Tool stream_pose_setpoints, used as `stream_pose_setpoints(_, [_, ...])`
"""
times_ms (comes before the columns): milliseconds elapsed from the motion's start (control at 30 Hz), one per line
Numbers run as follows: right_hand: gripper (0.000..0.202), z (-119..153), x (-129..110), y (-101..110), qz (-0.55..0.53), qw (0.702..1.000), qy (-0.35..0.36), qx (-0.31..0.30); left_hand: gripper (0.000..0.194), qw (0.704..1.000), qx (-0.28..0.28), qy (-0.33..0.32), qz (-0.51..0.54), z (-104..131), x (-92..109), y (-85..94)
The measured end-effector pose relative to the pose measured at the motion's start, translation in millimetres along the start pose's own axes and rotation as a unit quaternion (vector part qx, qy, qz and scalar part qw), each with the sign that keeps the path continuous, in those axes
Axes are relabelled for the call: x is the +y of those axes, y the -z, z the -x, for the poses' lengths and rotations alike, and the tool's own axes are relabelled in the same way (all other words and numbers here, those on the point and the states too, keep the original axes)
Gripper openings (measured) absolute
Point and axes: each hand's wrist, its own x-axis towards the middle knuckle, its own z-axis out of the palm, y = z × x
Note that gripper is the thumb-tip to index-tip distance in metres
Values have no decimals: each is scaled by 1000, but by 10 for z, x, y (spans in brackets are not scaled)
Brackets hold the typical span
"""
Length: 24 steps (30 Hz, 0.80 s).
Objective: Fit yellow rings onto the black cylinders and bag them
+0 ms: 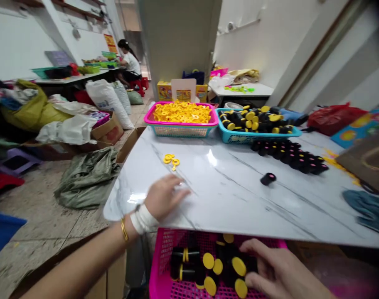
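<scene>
My left hand (166, 197) hovers low over or rests on the marble-patterned table (220, 199), fingers apart and holding nothing. Just beyond its fingertips lie a few small yellow plastic ring pieces (169, 158). Down at the front edge, my right hand (276, 265) reaches into a pink basket (158, 270). Its thumb and fingers are curled round a black cylinder with a yellow end (239, 266), partly hidden by the hand. Several similar black cylinders with yellow ends (191, 273) lie jumbled in that basket. One black cylinder with a pink-dotted top (268, 179) stands alone on the table.
At the back stand a pink-rimmed basket (150, 118) heaped with yellow rings and a blue basket (227, 136) of black-and-yellow cylinders. Rows of black cylinders (291, 154) stand at right, near a blue cloth (367, 209). Sacks (107, 99) and another person (130, 62) are at left.
</scene>
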Motion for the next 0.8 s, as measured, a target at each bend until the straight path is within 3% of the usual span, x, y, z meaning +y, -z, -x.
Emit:
stream_pose_setpoints(67, [21, -59, 46, 227, -18, 994, 38, 105, 34, 991, 31, 8, -128, -296, -266, -1])
stream_pose_setpoints(133, [22, -209, 160, 540, -3, 962, 62, 266, 35, 988, 28, -31, -148, -465, -325, -125])
stream_pose_setpoints(200, [25, -415, 371, 866, 41, 913, 48, 404, 38, 985, 20, -92, -143, -466, -208, -296])
stream_pose_setpoints(267, [38, -633, 624, 1113, 68, 888, 18, 454, 42, 982, 13, -137, -127, -368, -4, -441])
stream_pose_setpoints(367, [38, -907, 848, 1222, 62, 913, 0, 404, 48, 983, -13, -160, -89, -268, 279, -549])
stream_pose_setpoints(433, [28, -1015, 791, 1128, 55, 928, 7, 369, 54, 986, -23, -156, -51, -278, 389, -560])
stream_pose_setpoints(533, [26, -1052, 430, 813, 43, 944, 50, 324, 64, 992, -5, -125, 10, -284, 481, -553])
stream_pose_setpoints(667, [49, -1008, -144, 333, -56, 969, 128, 206, 60, 992, 7, -95, 81, -129, 578, -566])
stream_pose_setpoints(733, [58, -1025, -306, 226, -77, 972, 168, 147, 46, 992, 17, -75, 104, -26, 589, -563])
stream_pose_setpoints(800, [57, -1104, -362, 262, -31, 968, 199, 151, 37, 992, 30, -47, 110, 54, 560, -541])
